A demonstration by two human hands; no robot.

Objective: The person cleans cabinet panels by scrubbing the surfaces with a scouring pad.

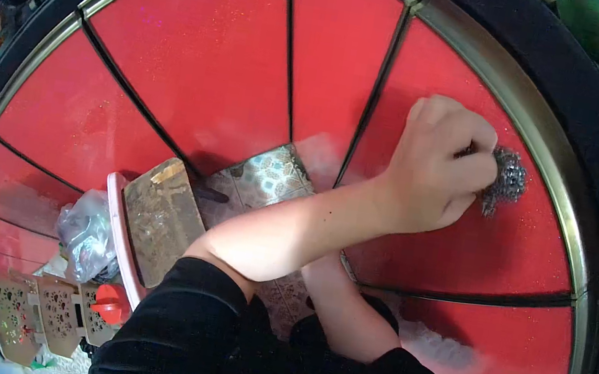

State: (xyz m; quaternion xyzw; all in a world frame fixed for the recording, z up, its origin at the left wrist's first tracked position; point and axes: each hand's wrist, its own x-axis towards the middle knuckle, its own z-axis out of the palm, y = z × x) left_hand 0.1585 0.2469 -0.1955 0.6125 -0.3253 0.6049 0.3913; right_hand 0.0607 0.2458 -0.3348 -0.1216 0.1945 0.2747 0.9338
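My left hand (pixel 442 162) is closed around a steel wool scrubber (pixel 509 181), whose curly grey strands stick out past the fingers. It is over a glossy red panel (pixel 440 73) on the right, with the knuckles up. From the lower left, my left forearm (pixel 326 218) reaches across the view. My right forearm (pixel 350 314) runs beneath it, and my right hand is hidden behind the left arm. The red panels around are divided by black strips (pixel 376 90) and edged by a gold-coloured metal frame (pixel 547 139).
Patterned floor tiles (pixel 270 175) show between the panels. At left are a worn brown board (pixel 163 221) with a pink edge, a clear plastic bag (pixel 87 233), a red round object (pixel 111 304) and tan racks with cut-out patterns (pixel 17 315). Pale smears (pixel 438 347) mark the lower right panel.
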